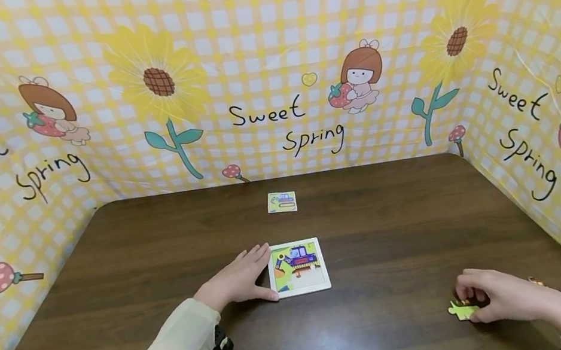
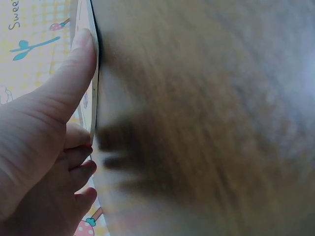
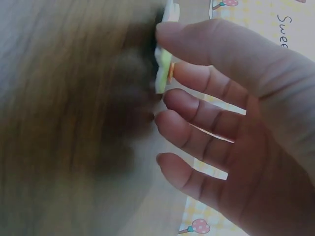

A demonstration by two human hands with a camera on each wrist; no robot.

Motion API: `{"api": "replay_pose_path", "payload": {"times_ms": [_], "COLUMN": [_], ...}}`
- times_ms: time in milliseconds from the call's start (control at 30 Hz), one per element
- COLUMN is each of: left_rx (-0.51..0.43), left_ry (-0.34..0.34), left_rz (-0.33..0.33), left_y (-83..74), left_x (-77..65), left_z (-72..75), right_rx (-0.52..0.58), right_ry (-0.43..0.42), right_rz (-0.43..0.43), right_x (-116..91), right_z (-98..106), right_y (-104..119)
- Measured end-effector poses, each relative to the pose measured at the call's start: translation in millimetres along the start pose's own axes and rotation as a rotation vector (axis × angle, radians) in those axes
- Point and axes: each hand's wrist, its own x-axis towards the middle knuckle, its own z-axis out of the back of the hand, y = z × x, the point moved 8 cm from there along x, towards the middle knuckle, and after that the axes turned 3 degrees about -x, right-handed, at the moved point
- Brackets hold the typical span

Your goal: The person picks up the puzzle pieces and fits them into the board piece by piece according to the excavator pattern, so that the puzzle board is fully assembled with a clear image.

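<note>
A square jigsaw board point(image 1: 326, 271) with a white rim lies on the table, its excavator picture partly filled and a pale bare patch at the lower right. My left hand point(image 1: 236, 279) rests against the board's left side, fingers straight, thumb at the near corner. The left wrist view shows that thumb lying along the board's edge point(image 2: 90, 29). Over to the right, my right hand point(image 1: 511, 295) pinches a yellow-green puzzle piece point(image 1: 461, 310) low at the tabletop. Seen from the right wrist, the thumb and index finger are at the piece point(image 3: 163, 73), and the other fingers curl loosely.
A small picture card point(image 1: 281, 202) with a similar excavator lies beyond the board. The dark wooden table point(image 1: 160, 241) is bordered at the back and sides by a yellow checked cloth point(image 1: 249, 40). Something small and orange point(image 1: 536, 281) shows behind the right hand.
</note>
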Motion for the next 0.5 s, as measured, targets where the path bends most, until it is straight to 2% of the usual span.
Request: {"api": "replay_pose_path", "payload": {"times_ms": [200, 500], "left_rx": [-0.007, -0.004], "left_ry": [0.002, 0.008], "left_rz": [0.005, 0.026], "left_y": [-0.7, -0.1], "left_x": [-1.4, -0.6], "left_z": [1.4, 0.7], "right_rx": [0.039, -0.014], "right_ry": [-0.034, -0.074], "right_rz": [-0.021, -0.057], "right_x": [19, 69], "right_z": [7, 12], "right_y": [3, 13]}}
